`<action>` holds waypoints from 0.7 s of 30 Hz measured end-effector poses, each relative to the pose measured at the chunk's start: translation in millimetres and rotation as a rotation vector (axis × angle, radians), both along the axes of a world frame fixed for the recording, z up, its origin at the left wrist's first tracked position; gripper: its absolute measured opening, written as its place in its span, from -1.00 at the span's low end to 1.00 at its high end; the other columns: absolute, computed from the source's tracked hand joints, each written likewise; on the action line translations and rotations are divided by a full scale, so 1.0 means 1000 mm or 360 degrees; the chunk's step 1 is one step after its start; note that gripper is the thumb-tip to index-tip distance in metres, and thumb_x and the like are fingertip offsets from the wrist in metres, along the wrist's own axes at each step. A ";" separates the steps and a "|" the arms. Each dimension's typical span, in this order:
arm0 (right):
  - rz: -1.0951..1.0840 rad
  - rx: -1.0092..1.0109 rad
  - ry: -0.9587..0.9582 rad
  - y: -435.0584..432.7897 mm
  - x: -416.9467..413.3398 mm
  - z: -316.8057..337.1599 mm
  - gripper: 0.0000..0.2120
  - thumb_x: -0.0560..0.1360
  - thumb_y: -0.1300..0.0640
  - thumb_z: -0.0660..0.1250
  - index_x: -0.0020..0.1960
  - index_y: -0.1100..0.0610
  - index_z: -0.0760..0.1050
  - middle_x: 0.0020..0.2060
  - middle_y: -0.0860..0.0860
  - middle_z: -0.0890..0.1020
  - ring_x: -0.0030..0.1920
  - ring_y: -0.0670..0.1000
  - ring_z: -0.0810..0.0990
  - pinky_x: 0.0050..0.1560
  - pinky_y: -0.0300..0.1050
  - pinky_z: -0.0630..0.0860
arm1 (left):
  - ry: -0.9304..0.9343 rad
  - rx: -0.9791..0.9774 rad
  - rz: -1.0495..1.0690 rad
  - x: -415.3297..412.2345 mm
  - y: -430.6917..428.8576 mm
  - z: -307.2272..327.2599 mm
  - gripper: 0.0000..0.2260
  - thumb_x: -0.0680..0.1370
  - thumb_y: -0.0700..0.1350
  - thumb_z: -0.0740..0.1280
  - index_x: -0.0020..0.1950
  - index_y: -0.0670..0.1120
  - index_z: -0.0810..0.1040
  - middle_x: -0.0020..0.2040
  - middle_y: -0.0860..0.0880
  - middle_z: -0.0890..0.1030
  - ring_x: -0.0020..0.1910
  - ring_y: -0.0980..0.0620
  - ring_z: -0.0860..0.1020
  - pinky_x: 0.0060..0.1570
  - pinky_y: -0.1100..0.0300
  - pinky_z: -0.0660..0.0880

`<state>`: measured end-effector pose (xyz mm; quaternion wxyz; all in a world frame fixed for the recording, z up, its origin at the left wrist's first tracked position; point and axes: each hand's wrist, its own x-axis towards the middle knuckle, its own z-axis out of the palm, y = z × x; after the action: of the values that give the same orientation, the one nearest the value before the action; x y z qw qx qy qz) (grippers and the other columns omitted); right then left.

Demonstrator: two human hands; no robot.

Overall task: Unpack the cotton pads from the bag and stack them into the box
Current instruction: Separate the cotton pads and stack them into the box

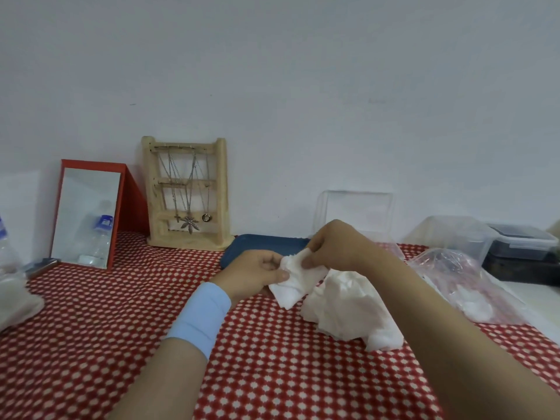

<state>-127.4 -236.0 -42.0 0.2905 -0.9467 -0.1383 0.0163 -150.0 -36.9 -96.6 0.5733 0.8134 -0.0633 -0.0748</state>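
**Both hands pinch a wad of cotton pads over the red cloth**

Just right of the middle of the frame, 2 hands meet above the table. The left hand (257, 275), with a pale blue wristband (200, 316) on its wrist, has its thumb pressed down on the left edge of a small bunch of white cotton pads (295, 283), fingers curled under it. The right hand (336, 247) comes in from above and to the right, its fingers closed in a pinch on the top of the same bunch. Neither hand is spread open; both grip the cotton.

Directly below and to the right of that bunch, a larger loose heap of cotton pads (351, 313) lies on the red and white patterned tablecloth (106, 344), partly tucked under the right forearm. At the right of the frame a crumpled clear plastic bag (463, 283) rests on the cloth, with some white cotton showing inside its lower end.

Behind the hands, against the wall, stands a clear box (357, 212); how its lid stands I cannot tell. A dark blue tray (266, 247) lies flat just left of it. Farther right sit a clear plastic container (451, 234) and a dark lidded container (524, 247).

In the left half, a wooden jewellery stand (186, 192) hung with necklaces stands beside a red-framed mirror (88, 213). A plastic bottle (4, 247) is cut off by the left edge.
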 end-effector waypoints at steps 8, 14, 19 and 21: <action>-0.0106 0.0194 0.0009 -0.013 0.020 -0.015 -0.95 0.44 0.15 0.50 -0.18 0.13 0.69 -0.34 -0.05 0.61 -0.36 -0.09 0.52 -0.34 -0.28 0.44 | -0.0002 0.0603 0.0005 0.024 0.008 -0.028 -0.82 0.57 -0.18 0.38 0.16 -0.03 0.65 0.11 0.01 0.68 0.13 0.03 0.63 0.24 0.03 0.56; -0.0030 0.0535 0.0159 -0.003 0.018 -0.014 -0.92 0.43 0.15 0.56 -0.10 0.12 0.73 -0.14 0.09 0.74 -0.25 0.00 0.66 -0.19 -0.12 0.62 | -0.0273 0.0387 0.0229 0.024 0.005 -0.016 -0.79 0.63 -0.02 0.28 0.19 0.11 0.65 0.24 0.07 0.63 0.23 0.10 0.54 0.22 0.15 0.48; -0.0115 0.0638 0.0191 0.005 0.014 -0.014 -0.89 0.43 0.12 0.57 -0.10 0.14 0.71 -0.23 0.10 0.75 -0.31 0.00 0.67 -0.34 -0.22 0.57 | 0.0032 -0.0560 0.0194 0.011 -0.006 -0.008 -0.82 0.64 -0.10 0.36 0.15 -0.14 0.67 0.07 -0.15 0.73 0.00 -0.05 0.71 -0.05 0.15 0.66; -0.0164 0.0668 0.0200 0.007 0.011 -0.016 -0.88 0.44 0.12 0.57 -0.08 0.13 0.70 -0.25 0.06 0.75 -0.33 0.01 0.71 -0.47 -0.27 0.49 | -0.0014 -0.0612 0.0157 0.005 -0.003 -0.011 -0.80 0.64 -0.21 0.33 0.24 -0.19 0.64 0.08 -0.16 0.73 0.01 -0.04 0.72 -0.06 0.19 0.65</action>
<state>-116.3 -228.6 -57.5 0.4895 -0.8685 -0.0718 0.0313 -144.6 -40.3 -107.9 0.7208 0.6914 -0.0389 -0.0295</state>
